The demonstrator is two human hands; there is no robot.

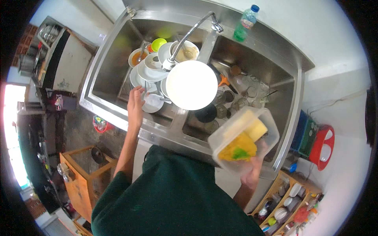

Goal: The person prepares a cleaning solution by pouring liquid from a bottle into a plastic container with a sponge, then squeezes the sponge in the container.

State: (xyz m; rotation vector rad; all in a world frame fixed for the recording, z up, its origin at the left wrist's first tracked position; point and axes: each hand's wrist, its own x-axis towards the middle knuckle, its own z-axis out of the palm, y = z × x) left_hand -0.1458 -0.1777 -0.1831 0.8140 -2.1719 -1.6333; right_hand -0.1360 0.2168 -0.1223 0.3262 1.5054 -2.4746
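My left hand (135, 101) is over the front of the left sink basin, fingers slightly apart and holding nothing. It is beside a stack of white plates (152, 73) and a small white dish (152, 103) with cutlery on it. In my right hand (253, 172) is a translucent plastic container (220, 138), tilted over the front of the right basin. Inside it lie a pale yellow block (257, 130), apparently a sponge, and a darker yellow sponge-like piece (234, 146) with a green patch. A washed-out white disc (192, 85), kind unclear, covers part of the divider.
Drinking glasses (242, 102) and an orange-and-black handled item (226, 81) fill the right basin. Bowls with food remains (138, 57) sit at the back left. A flexible tap (192, 31) arches overhead. A green bottle (245, 25) stands on the back ledge; a wooden dish rack (279, 200) is lower right.
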